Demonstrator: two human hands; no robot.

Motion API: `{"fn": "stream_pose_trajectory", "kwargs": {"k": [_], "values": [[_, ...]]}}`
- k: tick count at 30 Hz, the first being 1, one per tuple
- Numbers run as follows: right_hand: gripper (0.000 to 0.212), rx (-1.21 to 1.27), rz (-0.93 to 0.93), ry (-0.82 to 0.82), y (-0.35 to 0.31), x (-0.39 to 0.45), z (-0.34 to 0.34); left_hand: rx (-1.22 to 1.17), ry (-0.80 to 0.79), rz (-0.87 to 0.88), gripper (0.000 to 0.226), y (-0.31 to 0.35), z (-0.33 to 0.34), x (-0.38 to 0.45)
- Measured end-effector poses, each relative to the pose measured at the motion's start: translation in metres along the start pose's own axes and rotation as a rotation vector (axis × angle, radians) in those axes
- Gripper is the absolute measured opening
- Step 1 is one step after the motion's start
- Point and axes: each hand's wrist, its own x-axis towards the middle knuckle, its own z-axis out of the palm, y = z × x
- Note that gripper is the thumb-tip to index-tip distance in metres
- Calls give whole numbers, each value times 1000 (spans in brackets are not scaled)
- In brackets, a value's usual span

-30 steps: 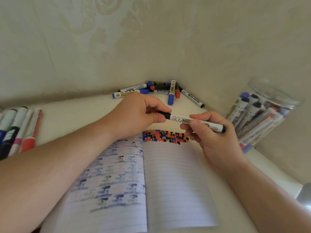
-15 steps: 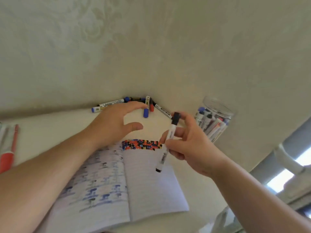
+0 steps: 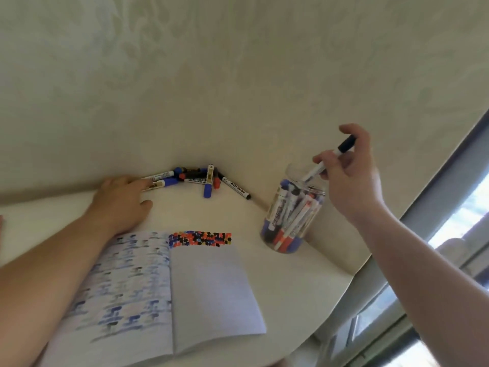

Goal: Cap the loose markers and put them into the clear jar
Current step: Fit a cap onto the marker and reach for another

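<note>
From the head view, the right hand [image 3: 352, 178] hangs over the jar [image 3: 292, 215], its grip pinched round a slim white marker [image 3: 326, 161] with a black cap at the upper end. The marker slants down, its lower end at the jar's open mouth, just inside the rim as far as can be told. The jar is a clear, smooth cylinder, standing upright on the counter [image 3: 285, 282] near the wall corner, packed with white-barrelled markers capped in blue, red and black, all leaning.

The left hand [image 3: 120, 200] lies flat on the counter, fingers stretched out, fingertips touching the near end of the loose pile [image 3: 195, 178] against the wall; its grip is open and holds nothing. The pile is a tangle of short round barrels, blue, red and black caps, some crossing each other, one black marker angled out toward the jar.

An open notebook [image 3: 185, 292] of soft lined paper lies in front, the left forearm across its left page. That page shows blurred blue and dark blots; a band of red, blue and black dots runs along the top of the right page. The counter is matt cream with a rounded edge. The wall [image 3: 238, 75] carries a faint embossed pattern. A window frame [image 3: 436, 207] stands at the right.
</note>
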Motion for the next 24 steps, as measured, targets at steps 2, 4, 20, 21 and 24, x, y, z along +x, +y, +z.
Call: {"fn": "stream_pose_trajectory", "kwargs": {"k": [2,4,20,21,24], "values": [[40,17,30,-35,3,-1,6,-12,10,-12,60,1,-1,-1],[39,54,85,-37,6,3,8,-18,22,-14,59,2,-1,-2],[33,122,79,75,0,20,6,-25,37,-17,52,-2,3,1],[33,160,129,58,1,22,8,-28,37,-20,52,-2,3,1],[34,155,211,9,10,29,12,-25,32,-18,52,-2,3,1]]}}
